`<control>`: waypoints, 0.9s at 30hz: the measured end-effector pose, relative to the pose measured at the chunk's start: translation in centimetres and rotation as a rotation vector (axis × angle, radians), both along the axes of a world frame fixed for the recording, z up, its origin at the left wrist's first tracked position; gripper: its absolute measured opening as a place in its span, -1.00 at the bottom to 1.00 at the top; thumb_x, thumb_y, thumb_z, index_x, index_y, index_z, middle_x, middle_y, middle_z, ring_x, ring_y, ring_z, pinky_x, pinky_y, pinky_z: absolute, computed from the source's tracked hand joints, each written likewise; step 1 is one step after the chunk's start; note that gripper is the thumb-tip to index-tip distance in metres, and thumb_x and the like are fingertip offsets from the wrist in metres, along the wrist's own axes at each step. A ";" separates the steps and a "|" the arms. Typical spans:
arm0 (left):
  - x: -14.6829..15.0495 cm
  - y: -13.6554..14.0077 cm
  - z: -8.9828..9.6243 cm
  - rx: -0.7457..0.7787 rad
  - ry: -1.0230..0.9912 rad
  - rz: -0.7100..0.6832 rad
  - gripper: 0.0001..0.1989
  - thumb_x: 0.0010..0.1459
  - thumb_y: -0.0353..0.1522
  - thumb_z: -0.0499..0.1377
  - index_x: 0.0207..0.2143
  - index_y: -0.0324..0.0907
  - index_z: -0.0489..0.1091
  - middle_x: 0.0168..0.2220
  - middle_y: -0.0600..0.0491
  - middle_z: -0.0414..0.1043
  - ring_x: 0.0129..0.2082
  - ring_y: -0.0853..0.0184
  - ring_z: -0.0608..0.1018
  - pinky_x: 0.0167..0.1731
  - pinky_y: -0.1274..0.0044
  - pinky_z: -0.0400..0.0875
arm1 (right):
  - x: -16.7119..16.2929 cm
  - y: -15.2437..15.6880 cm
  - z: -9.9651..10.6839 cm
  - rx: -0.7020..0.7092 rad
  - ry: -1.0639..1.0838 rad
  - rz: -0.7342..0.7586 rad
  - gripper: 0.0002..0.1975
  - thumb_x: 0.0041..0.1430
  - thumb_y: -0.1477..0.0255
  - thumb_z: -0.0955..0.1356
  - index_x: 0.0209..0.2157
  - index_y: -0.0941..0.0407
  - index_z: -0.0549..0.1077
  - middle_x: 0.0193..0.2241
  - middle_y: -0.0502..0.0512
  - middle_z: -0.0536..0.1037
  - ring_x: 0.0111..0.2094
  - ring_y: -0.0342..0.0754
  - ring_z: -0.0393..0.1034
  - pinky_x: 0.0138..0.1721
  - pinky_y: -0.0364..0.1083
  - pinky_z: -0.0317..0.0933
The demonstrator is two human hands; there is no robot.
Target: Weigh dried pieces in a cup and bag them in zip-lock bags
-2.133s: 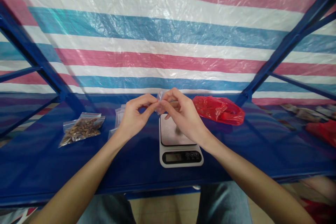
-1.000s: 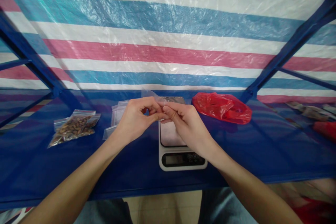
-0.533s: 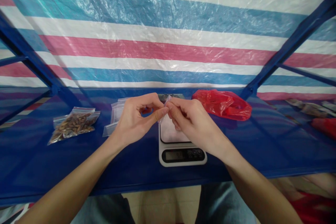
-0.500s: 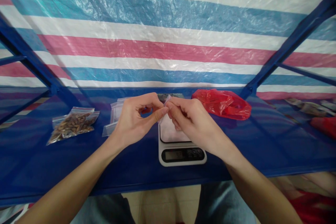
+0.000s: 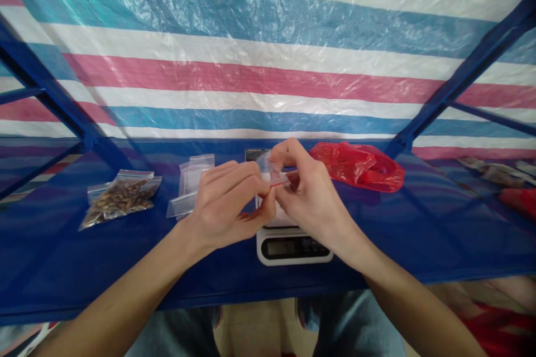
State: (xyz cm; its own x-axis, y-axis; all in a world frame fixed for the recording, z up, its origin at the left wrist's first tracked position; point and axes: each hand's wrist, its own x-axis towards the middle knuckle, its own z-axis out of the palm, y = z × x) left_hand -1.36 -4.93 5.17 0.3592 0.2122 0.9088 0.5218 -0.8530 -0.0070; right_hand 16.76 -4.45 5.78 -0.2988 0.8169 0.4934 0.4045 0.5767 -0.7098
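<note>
- The clear bag [image 5: 280,182] was held between both hands over the scale, its red strip running across between the fingers; its contents, if any, could not be made out.
- The left hand [image 5: 230,203] pinched the bag by thumb and fingertips near the strip, a narrow grip that probably kept the thin film from slipping.
- The right hand [image 5: 310,192] was curled around the other side, fingers bent onto the film, seemingly to steady it against the left's pinch; part of this grip was hidden.
- The scale [image 5: 295,248] sat just below, its panel turned toward the person, likely for easy reading; the digits were too faint to tell. The hands hid much of its plate.
- Flat bags [image 5: 199,164] lay just beside the left hand, presumably within easy reach.
- Filled bags [image 5: 121,195], showing brown pieces, lay farther left, apart from the flat ones, perhaps to avoid mixing.
- A red bag [image 5: 358,167] lay crumpled beyond the right hand on the blue shelf [image 5: 377,234].
</note>
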 end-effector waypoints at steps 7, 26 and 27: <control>-0.9 0.4 -0.4 0.026 -0.012 0.067 -0.79 0.16 -0.54 0.25 -0.40 -0.09 0.32 -0.49 0.13 0.38 -0.48 0.36 0.45 -0.42 0.48 0.37 | -0.5 -0.1 -0.4 0.001 0.062 -0.067 -0.67 0.16 0.61 0.35 -0.11 0.01 0.25 -0.24 -0.10 0.53 -0.52 -0.23 0.38 -0.46 -0.14 0.17; -5.6 6.4 -2.2 -0.539 0.722 0.479 -0.79 0.24 -0.44 0.10 -0.48 -0.09 0.28 -0.34 -0.04 0.52 -0.24 0.10 0.49 -0.15 0.30 0.35 | 20.9 6.0 -6.0 0.030 -0.425 -0.410 -0.69 0.08 0.65 0.26 -0.38 0.14 0.64 -0.29 0.27 0.73 -0.22 0.15 0.66 -0.08 0.02 0.43; -5.4 6.3 -2.3 -0.572 0.712 0.459 -0.77 0.27 -0.41 0.11 -0.48 -0.09 0.28 -0.36 -0.03 0.52 -0.26 0.12 0.48 -0.12 0.29 0.37 | 20.6 6.6 -6.2 0.030 -0.423 -0.376 -0.68 0.08 0.65 0.27 -0.35 0.14 0.65 -0.25 0.28 0.74 -0.14 0.16 0.66 -0.02 0.03 0.44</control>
State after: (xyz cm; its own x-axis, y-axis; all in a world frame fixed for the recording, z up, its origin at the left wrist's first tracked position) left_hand -6.76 1.40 2.85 0.5510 0.8005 0.2357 0.8330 -0.5446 -0.0977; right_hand 37.37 2.19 -0.37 -0.1666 0.8930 0.4182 0.8317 0.3551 -0.4269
